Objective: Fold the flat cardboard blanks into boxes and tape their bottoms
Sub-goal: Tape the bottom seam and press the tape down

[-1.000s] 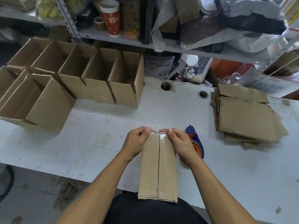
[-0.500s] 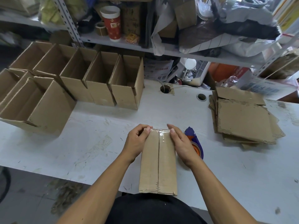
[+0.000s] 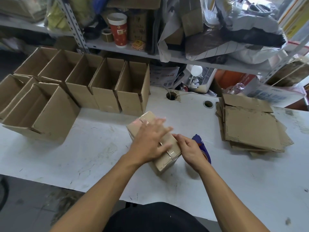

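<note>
A folded cardboard box (image 3: 145, 119) lies bottom up and slantwise on the white table (image 3: 87, 148), with clear tape along its bottom seam. My left hand (image 3: 150, 141) lies flat on the taped bottom, fingers spread and blurred by motion. At the box's near right end, my right hand (image 3: 190, 149) holds the edge with curled fingers. A blue tape dispenser (image 3: 203, 145) sits just behind my right hand, partly hidden by it. The stack of flat cardboard blanks (image 3: 250, 128) lies at the right of the table.
Several open finished boxes (image 3: 132, 99) stand in a row at the back left, and more boxes (image 3: 50, 121) lie in front of them at the left edge. Above the table's back edge hangs a cluttered shelf (image 3: 167, 56) with a red cup (image 3: 118, 29) and bags. Two cable holes (image 3: 208, 103) pierce the table.
The box has been swung from pointing at me to lying slantwise farther out on the table. My left hand went from gripping its far end to lying flat on top.
</note>
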